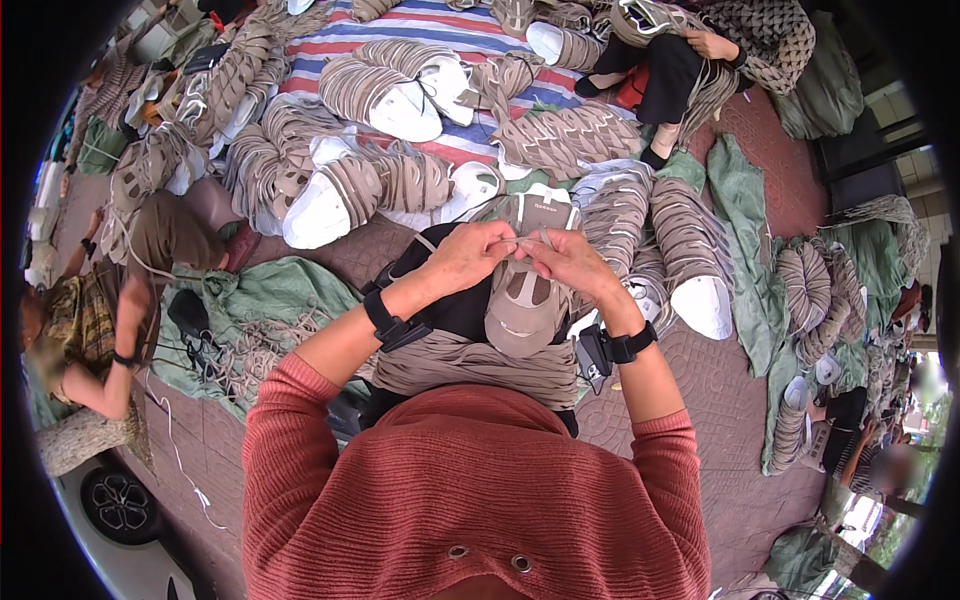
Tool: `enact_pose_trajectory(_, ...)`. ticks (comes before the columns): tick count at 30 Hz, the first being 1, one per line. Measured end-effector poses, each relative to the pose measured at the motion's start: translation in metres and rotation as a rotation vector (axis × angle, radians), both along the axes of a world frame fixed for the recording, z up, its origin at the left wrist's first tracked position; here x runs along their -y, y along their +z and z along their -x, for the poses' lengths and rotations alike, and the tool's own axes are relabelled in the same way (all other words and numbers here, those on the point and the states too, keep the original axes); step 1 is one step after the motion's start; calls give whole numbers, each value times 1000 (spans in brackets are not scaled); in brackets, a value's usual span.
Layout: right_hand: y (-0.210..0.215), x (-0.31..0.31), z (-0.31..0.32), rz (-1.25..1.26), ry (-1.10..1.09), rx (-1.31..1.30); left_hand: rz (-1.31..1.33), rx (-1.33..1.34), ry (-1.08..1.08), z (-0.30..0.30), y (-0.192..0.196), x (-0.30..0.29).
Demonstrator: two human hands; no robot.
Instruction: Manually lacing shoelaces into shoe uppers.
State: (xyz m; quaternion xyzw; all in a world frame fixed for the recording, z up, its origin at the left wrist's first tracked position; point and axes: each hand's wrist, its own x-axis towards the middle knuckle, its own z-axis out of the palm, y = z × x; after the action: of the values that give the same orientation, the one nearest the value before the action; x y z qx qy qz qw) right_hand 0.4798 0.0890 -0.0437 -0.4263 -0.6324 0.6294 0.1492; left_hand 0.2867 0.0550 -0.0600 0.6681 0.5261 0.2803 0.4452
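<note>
Striped sheeting lies beyond left hand and right hand, both pinching thin cord, probably light, limp, best gripped near its end, above a shoe upper.

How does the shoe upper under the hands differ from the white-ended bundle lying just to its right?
The shoe upper shows as a single piece; the bundle is many pieces nested in a row. The upper's near end is a taupe toe with darker brown panels, while the bundle's near end is plain white. The left hand and right hand are over the upper; no hand is on the bundle. Both show taupe material.
</note>
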Motion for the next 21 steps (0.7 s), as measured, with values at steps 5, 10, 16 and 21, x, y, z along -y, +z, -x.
enact_pose_trajectory(5, -2, -3, 2, -12, -19, -6, -39, -55, 12, 1, 2, 0)
enact_pose_trajectory(10, -9, -3, 3, -70, 28, 8, -121, -81, 34, -1, 1, 0)
enact_pose_trajectory(16, -23, -18, 1, -1139, -4, 297, -450, -73, 75, -2, -44, -13)
enact_pose_trajectory(21, -20, -8, 0, -985, 133, 295, -118, -112, -2, -5, -37, 9)
